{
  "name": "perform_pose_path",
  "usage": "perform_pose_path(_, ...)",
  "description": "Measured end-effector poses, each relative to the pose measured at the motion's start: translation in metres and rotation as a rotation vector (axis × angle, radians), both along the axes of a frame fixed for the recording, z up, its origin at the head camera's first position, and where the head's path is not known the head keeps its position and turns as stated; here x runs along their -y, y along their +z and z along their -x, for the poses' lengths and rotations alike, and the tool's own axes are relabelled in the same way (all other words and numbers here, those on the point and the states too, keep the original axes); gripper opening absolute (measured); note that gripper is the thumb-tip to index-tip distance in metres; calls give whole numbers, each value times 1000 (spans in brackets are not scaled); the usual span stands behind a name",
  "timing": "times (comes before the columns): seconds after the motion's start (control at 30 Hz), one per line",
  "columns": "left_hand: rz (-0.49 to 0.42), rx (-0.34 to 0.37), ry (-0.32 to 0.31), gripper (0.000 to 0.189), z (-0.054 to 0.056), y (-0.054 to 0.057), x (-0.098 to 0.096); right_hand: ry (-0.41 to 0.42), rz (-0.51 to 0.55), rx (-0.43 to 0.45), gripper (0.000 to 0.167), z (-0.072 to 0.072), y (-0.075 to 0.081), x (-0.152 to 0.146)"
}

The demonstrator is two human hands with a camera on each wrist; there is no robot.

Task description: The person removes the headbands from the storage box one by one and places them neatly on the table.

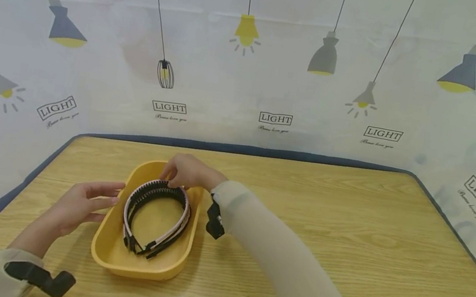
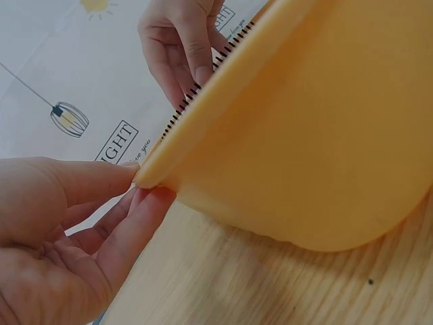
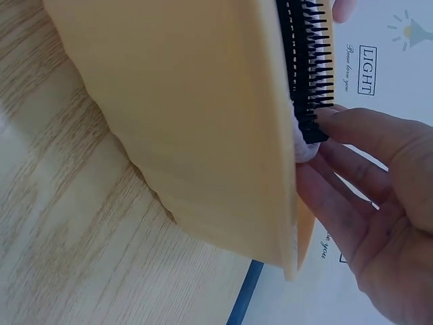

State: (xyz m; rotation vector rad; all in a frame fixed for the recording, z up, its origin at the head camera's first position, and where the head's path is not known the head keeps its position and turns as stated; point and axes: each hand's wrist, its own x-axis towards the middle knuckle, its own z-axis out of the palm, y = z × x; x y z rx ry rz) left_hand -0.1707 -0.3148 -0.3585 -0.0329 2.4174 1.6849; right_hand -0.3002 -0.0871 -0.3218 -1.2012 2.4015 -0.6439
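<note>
Several headbands, black-toothed and pale pink, lie together inside a yellow plastic basin on the table. At the basin's far end my right hand pinches the curved top of the headbands between thumb and fingers. The right wrist view shows the thumb on the black teeth, with pale fabric beside them. My left hand is at the basin's left side. In the left wrist view its thumb and fingers pinch the basin's rim. The headbands' ends rest toward the basin's near end.
The basin stands left of centre on a wood-grain table. A pale curtain printed with lamps surrounds the table on its far and side edges. Black wrist mounts are strapped over both sleeves.
</note>
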Motion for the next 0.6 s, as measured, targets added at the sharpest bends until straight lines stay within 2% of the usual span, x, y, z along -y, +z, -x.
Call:
perform_pose_path(0.1,-3,-4,0,59,0,-1,1,-7,8,-1,24,-1,0,-1)
perform_pose_path(0.3,-2,-7,6,59,-1,0,0,23,30,-62,23,1,3,-3)
perform_pose_path(0.6,-13,-5,8,59,-1,-2,0,39,50,-118,22,4,14,-9)
